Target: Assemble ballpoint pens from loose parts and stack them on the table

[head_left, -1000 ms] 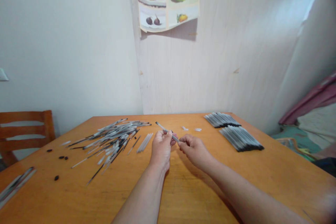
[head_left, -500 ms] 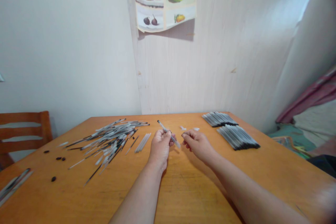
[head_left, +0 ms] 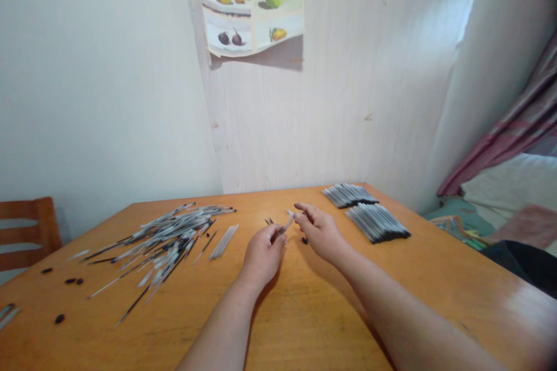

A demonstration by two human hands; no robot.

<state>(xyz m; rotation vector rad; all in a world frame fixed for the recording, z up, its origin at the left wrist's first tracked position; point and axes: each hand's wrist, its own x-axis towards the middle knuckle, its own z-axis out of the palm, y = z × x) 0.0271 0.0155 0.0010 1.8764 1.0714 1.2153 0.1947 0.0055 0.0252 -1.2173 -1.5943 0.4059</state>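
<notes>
Over the middle of the table, my left hand [head_left: 263, 252] is closed round a pen with a clear barrel [head_left: 288, 224]. The barrel slants up to the right, and small dark tips show above the left fingers. My right hand [head_left: 319, 231] is at the barrel's upper right end, its thumb against it and its index finger stretched out just above. A small black piece [head_left: 304, 240] shows below the right fingers; whether they hold it or it lies on the table I cannot tell. White bits behind the hands are partly hidden.
Left of my hands lies a loose heap of pen parts and refills [head_left: 169, 237], with several clear tubes [head_left: 224, 242] beside it. Black caps [head_left: 60, 319] are scattered at the left. Two rows of pens [head_left: 378, 223] lie at the right. A chair [head_left: 32, 232] stands at the left.
The view has turned to the right. The pen, earlier pointing up to the left, now slants up to the right. My right hand has come from beside the pen to its end.
</notes>
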